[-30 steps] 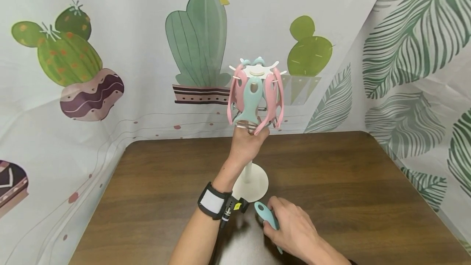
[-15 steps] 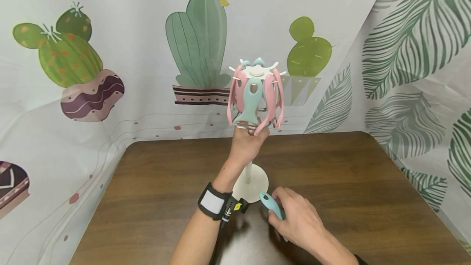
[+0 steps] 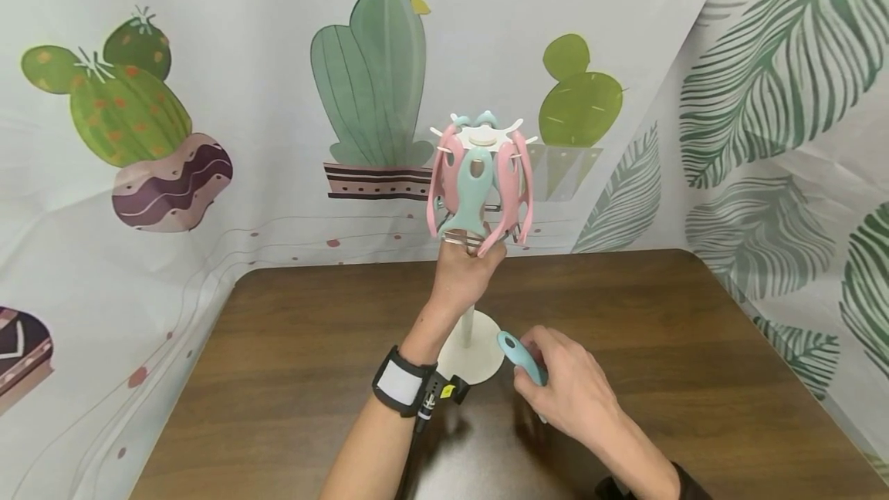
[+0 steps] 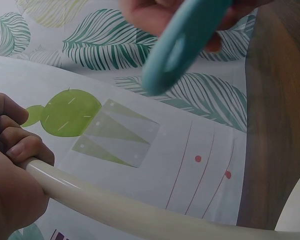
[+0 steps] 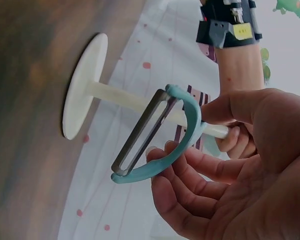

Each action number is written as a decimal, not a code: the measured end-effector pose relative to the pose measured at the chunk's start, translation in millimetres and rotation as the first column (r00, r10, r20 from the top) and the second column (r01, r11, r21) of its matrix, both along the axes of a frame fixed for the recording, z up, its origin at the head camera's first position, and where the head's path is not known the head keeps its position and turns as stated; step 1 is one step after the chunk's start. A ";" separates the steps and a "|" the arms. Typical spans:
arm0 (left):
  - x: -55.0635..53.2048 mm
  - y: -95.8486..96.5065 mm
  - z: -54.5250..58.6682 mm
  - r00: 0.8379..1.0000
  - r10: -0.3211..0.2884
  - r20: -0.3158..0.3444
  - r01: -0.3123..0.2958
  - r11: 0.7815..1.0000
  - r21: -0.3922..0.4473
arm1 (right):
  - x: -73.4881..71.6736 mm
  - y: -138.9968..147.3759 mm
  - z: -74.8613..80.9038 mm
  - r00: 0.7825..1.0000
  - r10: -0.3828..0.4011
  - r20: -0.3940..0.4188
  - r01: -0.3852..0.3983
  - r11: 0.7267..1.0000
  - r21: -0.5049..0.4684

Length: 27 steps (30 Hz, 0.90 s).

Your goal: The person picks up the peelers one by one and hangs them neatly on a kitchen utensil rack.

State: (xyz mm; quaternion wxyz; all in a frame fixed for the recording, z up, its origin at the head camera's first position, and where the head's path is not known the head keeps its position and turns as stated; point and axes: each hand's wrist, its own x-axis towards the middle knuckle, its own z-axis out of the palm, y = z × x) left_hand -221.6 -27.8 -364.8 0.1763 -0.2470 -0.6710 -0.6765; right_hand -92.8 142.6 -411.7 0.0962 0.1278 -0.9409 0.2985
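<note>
A white rack stand (image 3: 468, 330) rises from a round base, its hooked top (image 3: 482, 137) hung with several pink peelers (image 3: 509, 184) and teal peelers (image 3: 475, 187). My left hand (image 3: 464, 276) grips the pole just below the hanging tools; in the left wrist view its fingers (image 4: 22, 142) wrap round the cream pole (image 4: 105, 197). With my right hand (image 3: 572, 384) I hold a teal Y-shaped peeler (image 3: 522, 357), right of the base and apart from the stand. In the right wrist view its metal blade (image 5: 142, 135) faces away from the palm, and thumb and fingers pinch its teal frame (image 5: 191, 112).
The stand is on a brown wooden table (image 3: 312, 346) with rounded back corners. Behind hangs a white cloth (image 3: 264, 99) printed with cacti and leaves. My left wrist wears a black strap (image 3: 403, 383) with a small camera mount (image 3: 451, 390).
My right hand has moved up and slightly right with the teal peeler, away from the table's front. The left hand and the stand have stayed in place.
</note>
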 end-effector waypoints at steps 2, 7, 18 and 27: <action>-0.2 -0.5 -0.2 1.000 -0.002 -0.005 0.002 1.000 -0.003 | -3.0 0.8 2.5 1.000 -0.002 -0.016 0.002 1.000 -0.012; -0.2 -1.0 0.3 1.000 -0.006 -0.012 0.005 1.000 -0.008 | -10.8 3.6 9.9 0.998 0.007 -0.068 -0.011 0.999 -0.047; 0.2 0.2 0.2 1.000 0.011 0.008 -0.011 1.000 -0.008 | -25.1 17.7 32.8 0.992 -0.012 -0.123 -0.002 0.994 -0.111; 21.1 -2.4 24.7 1.000 -0.009 0.013 0.009 1.000 0.011 | -33.1 26.5 45.1 0.982 -0.025 -0.185 -0.011 0.981 -0.193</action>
